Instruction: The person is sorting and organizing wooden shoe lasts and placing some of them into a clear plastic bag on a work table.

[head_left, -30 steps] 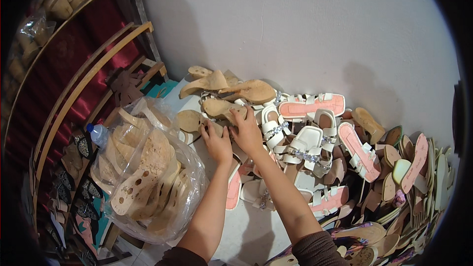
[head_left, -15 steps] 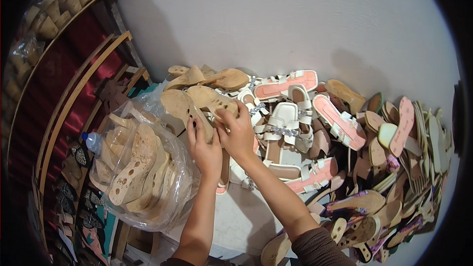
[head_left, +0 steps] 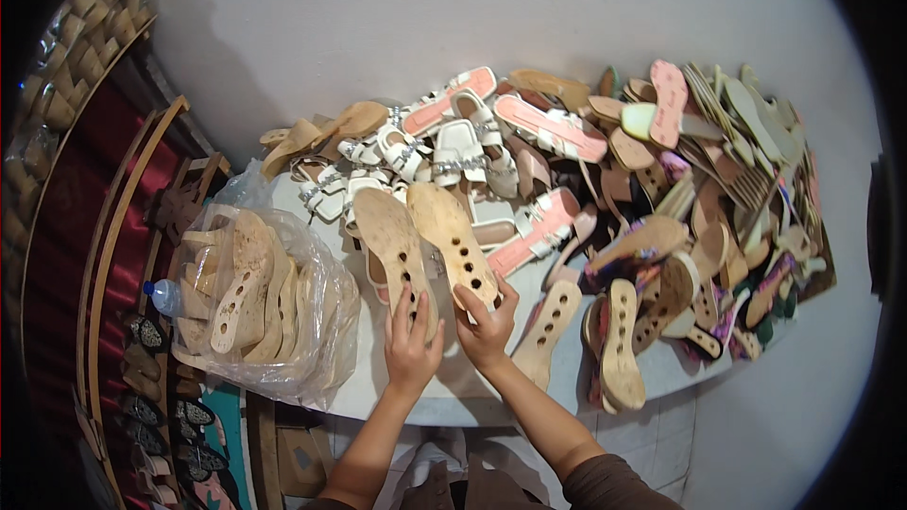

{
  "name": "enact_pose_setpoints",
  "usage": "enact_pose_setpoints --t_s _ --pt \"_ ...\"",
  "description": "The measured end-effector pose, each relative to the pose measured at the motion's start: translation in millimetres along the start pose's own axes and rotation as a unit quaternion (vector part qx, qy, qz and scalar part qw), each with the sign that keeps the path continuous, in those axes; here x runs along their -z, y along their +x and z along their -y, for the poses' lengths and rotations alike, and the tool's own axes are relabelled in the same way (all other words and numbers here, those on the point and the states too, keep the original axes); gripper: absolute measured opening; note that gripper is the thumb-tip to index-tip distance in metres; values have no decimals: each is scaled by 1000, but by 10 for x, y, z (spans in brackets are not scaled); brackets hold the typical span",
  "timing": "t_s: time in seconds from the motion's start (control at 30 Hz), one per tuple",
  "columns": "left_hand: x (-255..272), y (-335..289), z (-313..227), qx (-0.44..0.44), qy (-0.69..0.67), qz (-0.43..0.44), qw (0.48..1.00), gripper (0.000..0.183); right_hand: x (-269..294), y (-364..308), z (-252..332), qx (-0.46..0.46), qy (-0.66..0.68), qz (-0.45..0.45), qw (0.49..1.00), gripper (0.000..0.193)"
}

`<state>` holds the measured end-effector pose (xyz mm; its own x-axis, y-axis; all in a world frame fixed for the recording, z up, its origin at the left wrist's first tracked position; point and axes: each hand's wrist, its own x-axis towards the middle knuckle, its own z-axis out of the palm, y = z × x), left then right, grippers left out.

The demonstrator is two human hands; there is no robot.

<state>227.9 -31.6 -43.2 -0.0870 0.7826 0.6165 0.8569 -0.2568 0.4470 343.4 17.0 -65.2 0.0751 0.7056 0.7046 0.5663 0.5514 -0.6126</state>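
The right sleeve (head_left: 609,484) is plain brown, creased, and ends near the elbow; the left sleeve (head_left: 331,504) shows only a dark sliver. The left hand (head_left: 412,349) and right hand (head_left: 485,329) are bare.

You have moderate, fairly even light over the table (head_left: 456,389), source out of view, with a soft shadow on the wall (head_left: 491,14) at upper left and small glare streaks on the plastic bag (head_left: 326,307). Fisheye bend is strong: the table's front edge bows, black closes in at the corners, and the red cloth (head_left: 80,184) at your left sits dim with a faint sheen. The held soles (head_left: 433,211) read clear, holes dark; far-left detail goes soft and murky.
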Motion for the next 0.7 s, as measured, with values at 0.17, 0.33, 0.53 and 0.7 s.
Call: enact_pose_setpoints --t_s 0.17,0.33,0.53,0.7 --pt "301 -680 -46 -10 -47 104 993 54 360 -728 312 -61 -51 -11 997 45" --pt "491 -1175 32 -74 -28 163 984 52 539 -1300 571 -91 -93 -24 991 34" --pt "650 -1524 66 -40 -55 194 979 55 577 -1753 787 -141 -123 30 982 37" --pt "703 -1507 64 2 -43 223 974 61 660 -1857 865 -172 -114 106 973 46"
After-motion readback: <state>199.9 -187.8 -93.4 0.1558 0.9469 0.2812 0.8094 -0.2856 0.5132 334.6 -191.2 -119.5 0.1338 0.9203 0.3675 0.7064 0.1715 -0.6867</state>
